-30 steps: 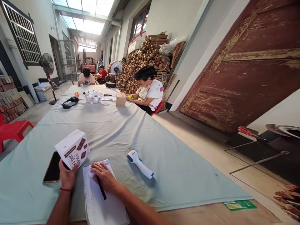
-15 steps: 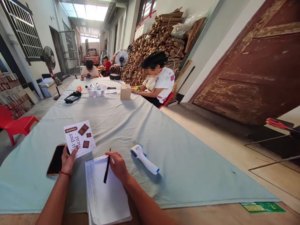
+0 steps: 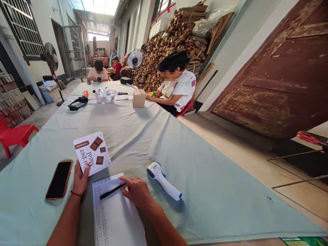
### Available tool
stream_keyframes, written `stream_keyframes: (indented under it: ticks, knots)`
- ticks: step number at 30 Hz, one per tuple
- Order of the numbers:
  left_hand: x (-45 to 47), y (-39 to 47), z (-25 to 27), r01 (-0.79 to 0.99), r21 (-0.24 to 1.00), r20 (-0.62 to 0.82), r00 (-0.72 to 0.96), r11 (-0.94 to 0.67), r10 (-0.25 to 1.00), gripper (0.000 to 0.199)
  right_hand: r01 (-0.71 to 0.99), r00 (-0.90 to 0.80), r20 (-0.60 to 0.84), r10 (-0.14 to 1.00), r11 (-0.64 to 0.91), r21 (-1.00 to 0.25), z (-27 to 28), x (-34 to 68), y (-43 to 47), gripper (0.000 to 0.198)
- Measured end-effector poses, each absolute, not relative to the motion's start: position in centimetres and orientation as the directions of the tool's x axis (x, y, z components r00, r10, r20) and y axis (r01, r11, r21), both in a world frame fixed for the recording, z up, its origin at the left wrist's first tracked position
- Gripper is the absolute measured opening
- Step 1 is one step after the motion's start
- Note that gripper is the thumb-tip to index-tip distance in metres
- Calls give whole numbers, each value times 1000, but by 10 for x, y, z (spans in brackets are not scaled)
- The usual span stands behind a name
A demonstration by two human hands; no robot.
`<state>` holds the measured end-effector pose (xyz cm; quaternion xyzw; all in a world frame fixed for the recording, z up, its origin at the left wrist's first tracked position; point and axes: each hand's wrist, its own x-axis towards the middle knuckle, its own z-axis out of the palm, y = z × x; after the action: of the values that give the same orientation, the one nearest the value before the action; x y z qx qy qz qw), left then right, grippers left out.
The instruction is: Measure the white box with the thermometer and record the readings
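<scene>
My left hand (image 3: 81, 177) grips a white box (image 3: 92, 153) with brown chocolate squares printed on it, tilted above the table with the thumb on its front. My right hand (image 3: 137, 191) is over the top edge of a stack of paper sheets (image 3: 119, 215), the index finger at the upper right corner. A black pen (image 3: 112, 190) slants left across the top sheet, its right end between my right thumb and index finger. Left of the box lies a dark-screened phone (image 3: 59, 180). Right of my right hand rests a white and blue infrared thermometer (image 3: 164, 180).
Farther along the cloth-covered table (image 3: 205, 191) are a clear basin (image 3: 105, 98) of bottles, a cardboard box (image 3: 138, 98) and a black strapped device (image 3: 78, 103). A person (image 3: 179, 87) sits at the right side; others sit farther back. A red chair (image 3: 19, 135) stands left.
The pen has swung from near upright to lying slantwise, its lower end now to the left. Both hands and the box sit slightly farther right in view, and the phone is fully uncovered.
</scene>
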<state>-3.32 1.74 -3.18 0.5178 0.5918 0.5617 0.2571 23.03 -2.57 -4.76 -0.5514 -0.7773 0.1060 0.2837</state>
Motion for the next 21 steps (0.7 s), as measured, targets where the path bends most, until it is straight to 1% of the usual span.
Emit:
stream_keyframes:
  ticks: [2,3,5,6,7,8,9,11,14,17,19,21]
  knots:
    - [-33,20,-34,346,923,290,-338,-168,895,68,825,-113,299,948,257,-504,-44,245,-22,38]
    - [-33,21,-35,335,927,286,-341,-169,895,67,851,2,315,949,164,-499,-42,254,-20,41]
    - [-33,22,-39,298,939,275,-350,-172,896,65,903,276,349,896,-117,-413,-40,274,-16,48]
    - [-33,23,-40,281,944,271,-353,-175,895,65,897,382,327,864,-262,-356,-40,282,-14,54]
    - [-33,23,-42,267,947,269,-357,-178,895,64,886,434,273,858,-352,-301,-40,289,-13,59]
    - [-33,23,-43,258,950,265,-360,-178,895,64,879,458,214,863,-403,-255,-41,293,-13,62]
    - [-33,23,-44,252,951,262,-359,-177,896,63,878,462,156,873,-425,-220,-41,296,-13,63]
    - [-33,23,-46,243,955,253,-359,-171,898,62,890,436,82,896,-416,-188,-42,295,-14,60]
    - [-32,23,-47,229,959,242,-363,-166,900,63,893,434,64,899,-419,-162,-40,291,-16,58]
    - [-32,24,-47,229,958,248,-357,-173,900,63,873,477,44,878,-467,-139,-39,299,-19,57]
    - [-32,24,-46,238,954,260,-353,-183,899,62,865,484,-11,875,-480,-149,-40,310,-21,50]
    - [-32,25,-47,254,948,274,-355,-189,894,62,871,445,-89,891,-453,-188,-42,320,-22,38]
